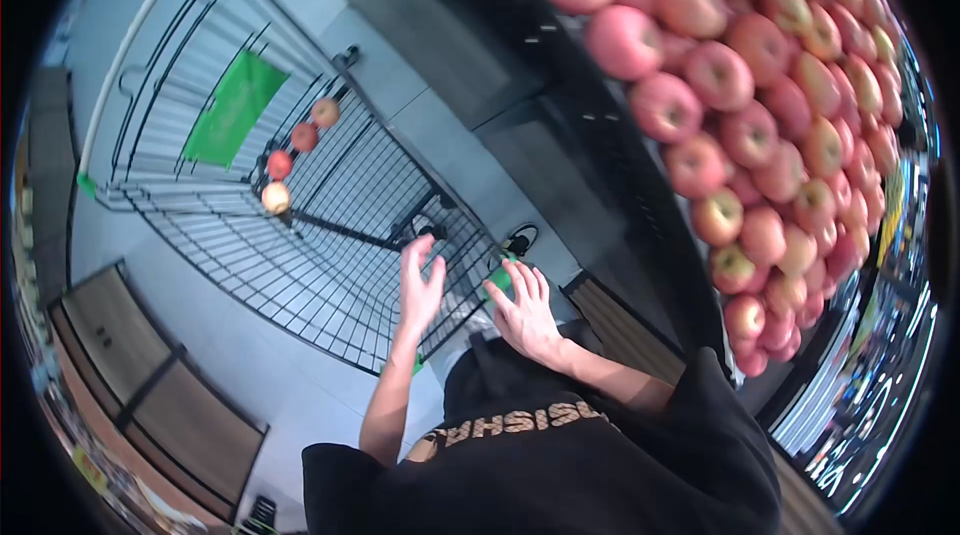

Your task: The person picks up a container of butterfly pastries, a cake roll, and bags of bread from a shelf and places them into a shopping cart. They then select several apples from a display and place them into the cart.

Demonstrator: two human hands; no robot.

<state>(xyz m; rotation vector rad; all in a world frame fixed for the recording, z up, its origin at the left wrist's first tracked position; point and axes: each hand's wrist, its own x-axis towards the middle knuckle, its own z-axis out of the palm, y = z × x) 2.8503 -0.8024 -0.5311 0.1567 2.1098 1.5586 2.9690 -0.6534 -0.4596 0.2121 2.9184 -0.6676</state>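
Observation:
My left hand point(421, 287) is over the near end of a wire shopping cart point(300, 320), thumb and fingers apart with nothing between them. Beside it, my right hand point(528, 313) has its fingers stretched out, the fingertips right at the green corner piece point(499, 280) of the cart. It holds nothing that shows. Several apples point(304, 138) lie in a row at the far end of the cart, red ones and paler yellowish ones. A green panel point(238, 108) hangs on the cart's far end, near the handle bar point(140, 30).
A large heap of red apples point(722, 77) fills a black display stand point(620, 185) on my right. Wood-fronted cabinets point(125, 345) stand on the left side. Grey tiled floor point(215, 305) runs between them and the cart. Bright shelves point(880, 395) are at the far right.

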